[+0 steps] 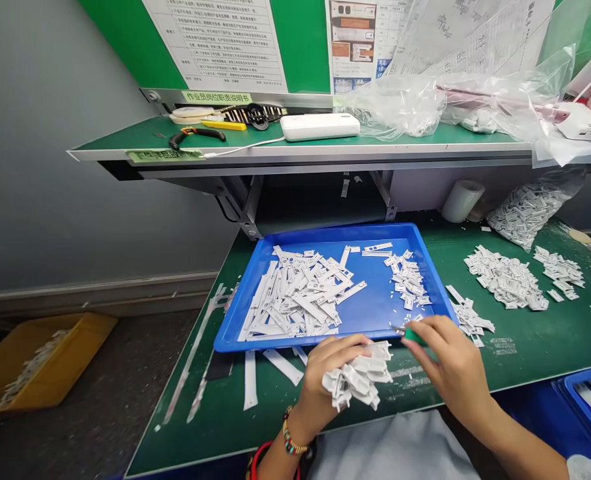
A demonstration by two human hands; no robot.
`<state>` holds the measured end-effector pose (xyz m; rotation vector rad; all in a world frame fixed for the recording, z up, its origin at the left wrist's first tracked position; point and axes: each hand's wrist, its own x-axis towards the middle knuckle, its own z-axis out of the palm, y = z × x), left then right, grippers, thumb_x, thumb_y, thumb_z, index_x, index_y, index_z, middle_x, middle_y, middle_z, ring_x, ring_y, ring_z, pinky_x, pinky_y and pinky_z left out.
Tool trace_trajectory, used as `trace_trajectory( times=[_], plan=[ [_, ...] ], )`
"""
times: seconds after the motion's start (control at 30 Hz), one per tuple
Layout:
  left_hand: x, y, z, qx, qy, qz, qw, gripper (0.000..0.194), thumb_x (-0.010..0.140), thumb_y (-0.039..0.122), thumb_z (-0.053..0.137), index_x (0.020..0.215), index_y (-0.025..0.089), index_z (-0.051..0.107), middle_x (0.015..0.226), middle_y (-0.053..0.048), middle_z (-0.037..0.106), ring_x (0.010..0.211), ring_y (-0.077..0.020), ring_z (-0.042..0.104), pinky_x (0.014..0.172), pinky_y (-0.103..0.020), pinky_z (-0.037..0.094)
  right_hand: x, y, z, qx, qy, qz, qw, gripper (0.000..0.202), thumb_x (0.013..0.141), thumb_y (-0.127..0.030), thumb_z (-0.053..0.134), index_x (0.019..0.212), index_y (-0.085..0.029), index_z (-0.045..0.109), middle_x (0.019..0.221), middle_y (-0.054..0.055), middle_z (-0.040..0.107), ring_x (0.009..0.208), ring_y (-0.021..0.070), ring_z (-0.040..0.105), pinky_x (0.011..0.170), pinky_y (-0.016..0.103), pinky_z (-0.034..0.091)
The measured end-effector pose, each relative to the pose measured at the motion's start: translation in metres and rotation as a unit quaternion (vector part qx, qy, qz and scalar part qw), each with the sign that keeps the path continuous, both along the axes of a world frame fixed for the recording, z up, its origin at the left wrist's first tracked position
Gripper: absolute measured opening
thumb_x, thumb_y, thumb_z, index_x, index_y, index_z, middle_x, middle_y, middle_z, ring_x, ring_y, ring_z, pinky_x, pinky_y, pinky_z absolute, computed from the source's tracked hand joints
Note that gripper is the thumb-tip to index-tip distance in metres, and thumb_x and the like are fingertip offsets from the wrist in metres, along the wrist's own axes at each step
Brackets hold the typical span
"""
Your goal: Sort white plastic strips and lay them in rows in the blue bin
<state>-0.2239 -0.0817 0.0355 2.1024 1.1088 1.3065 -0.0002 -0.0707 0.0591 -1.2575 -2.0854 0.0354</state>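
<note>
A bunch of white plastic parts [358, 377] is gathered in my left hand [320, 373], fingers wrapped round them at the front edge of the blue tray [325, 233]. My right hand [452, 363] pinches a small green-handled tool [414, 335]; its thin metal tip points left, over the tray's front rim, and its exact kind is too small to tell. The tip and the white parts are apart. Inside the tray lie a big heap of long white strips [300, 293] on the left and a smaller pile of short white pieces [409, 280] on the right.
More white pieces [508, 277] lie right of the tray, near a filled clear bag [535, 207] and a roll [462, 200]. Above runs a shelf [255, 150] with pliers [195, 135] and a white box [320, 127]. A yellow bin [75, 353] stands on the floor.
</note>
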Motion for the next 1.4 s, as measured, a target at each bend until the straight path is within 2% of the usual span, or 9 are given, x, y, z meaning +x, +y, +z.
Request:
trace_trajectory(
  times=[0.07, 0.17, 0.23, 0.37, 0.5, 0.8, 1.0, 1.17, 1.4],
  plan=[
    [0.000, -0.001, -0.001, -0.001, -0.001, -0.003, 1.000, 0.020, 0.091, 0.033, 0.053, 0.092, 0.020, 0.069, 0.094, -0.010, 0.075, 0.073, -0.0192, 0.068, 0.068, -0.032, 0.049, 0.003, 0.000, -0.001, 0.010, 0.029, -0.025, 0.999, 0.017, 0.095, -0.023, 0.049, 0.107, -0.021, 0.061, 0.091, 0.008, 0.066, 0.084, 0.0197, 0.064, 0.071, 0.029, 0.050],
    [0.000, -0.002, -0.003, 0.011, 0.000, 0.004, 1.000, 0.019, 0.090, 0.033, 0.055, 0.092, 0.020, 0.068, 0.095, -0.010, 0.075, 0.073, -0.0188, 0.068, 0.068, -0.032, 0.049, 0.004, -0.004, 0.000, -0.077, 0.094, 0.042, 0.992, 0.022, 0.098, -0.020, 0.038, 0.110, -0.021, 0.056, 0.087, 0.004, 0.066, 0.077, 0.0157, 0.064, 0.068, 0.026, 0.051],
    [0.000, -0.003, -0.003, 0.023, 0.004, 0.009, 1.000, 0.018, 0.090, 0.032, 0.055, 0.094, 0.020, 0.068, 0.096, -0.010, 0.075, 0.073, -0.0184, 0.068, 0.068, -0.031, 0.048, 0.000, -0.009, 0.002, -0.125, 0.118, 0.088, 0.981, 0.024, 0.098, -0.018, 0.030, 0.101, -0.020, 0.054, 0.076, 0.001, 0.062, 0.062, 0.0128, 0.059, 0.058, 0.024, 0.047],
    [0.000, -0.004, -0.002, 0.031, 0.022, 0.017, 0.999, 0.019, 0.091, 0.032, 0.054, 0.096, 0.020, 0.068, 0.098, -0.010, 0.075, 0.075, -0.0184, 0.068, 0.069, -0.032, 0.048, -0.012, -0.015, 0.003, -0.104, 0.078, 0.115, 0.985, 0.025, 0.096, -0.022, 0.029, 0.080, -0.021, 0.048, 0.064, -0.002, 0.053, 0.053, 0.0121, 0.050, 0.052, 0.024, 0.037],
    [0.000, -0.005, -0.002, 0.053, 0.019, 0.017, 0.998, 0.017, 0.092, 0.030, 0.054, 0.095, 0.019, 0.067, 0.098, -0.010, 0.074, 0.075, -0.0177, 0.068, 0.068, -0.030, 0.048, -0.021, -0.013, 0.003, -0.076, 0.025, 0.107, 0.991, 0.022, 0.095, -0.024, 0.038, 0.077, -0.020, 0.050, 0.063, -0.002, 0.055, 0.052, 0.0105, 0.048, 0.052, 0.023, 0.033],
    [0.006, -0.007, -0.002, 0.079, 0.038, 0.041, 0.995, 0.019, 0.094, 0.031, 0.051, 0.097, 0.018, 0.066, 0.097, -0.010, 0.074, 0.077, -0.0175, 0.069, 0.065, -0.029, 0.048, -0.026, -0.008, -0.006, -0.025, 0.014, 0.076, 0.997, 0.032, 0.095, -0.023, 0.038, 0.064, -0.020, 0.043, 0.054, -0.004, 0.050, 0.046, 0.0077, 0.042, 0.049, 0.022, 0.027],
    [0.008, -0.004, -0.008, 0.099, 0.045, 0.060, 0.992, 0.017, 0.093, 0.029, 0.052, 0.098, 0.017, 0.064, 0.098, -0.011, 0.074, 0.078, -0.0178, 0.070, 0.064, -0.029, 0.048, -0.027, 0.000, -0.012, -0.052, 0.007, 0.069, 0.996, 0.033, 0.094, -0.026, 0.039, 0.061, -0.020, 0.040, 0.049, -0.006, 0.048, 0.041, 0.0066, 0.038, 0.047, 0.021, 0.025],
    [0.009, -0.003, -0.009, 0.080, 0.057, 0.073, 0.992, 0.020, 0.093, 0.031, 0.051, 0.098, 0.017, 0.064, 0.099, -0.012, 0.074, 0.080, -0.0185, 0.070, 0.064, -0.029, 0.049, -0.023, 0.008, -0.020, -0.057, -0.002, 0.073, 0.996, 0.030, 0.090, -0.025, 0.040, 0.061, -0.021, 0.039, 0.047, -0.006, 0.047, 0.040, 0.0071, 0.037, 0.046, 0.022, 0.023],
    [0.010, -0.003, -0.005, 0.039, 0.089, 0.080, 0.992, 0.024, 0.091, 0.036, 0.051, 0.098, 0.017, 0.066, 0.098, -0.013, 0.074, 0.078, -0.0208, 0.070, 0.064, -0.030, 0.050, -0.021, 0.015, -0.030, -0.165, 0.011, 0.087, 0.982, 0.026, 0.086, -0.025, 0.043, 0.060, -0.021, 0.037, 0.047, -0.006, 0.043, 0.042, 0.0086, 0.035, 0.046, 0.023, 0.022]
  ],
)
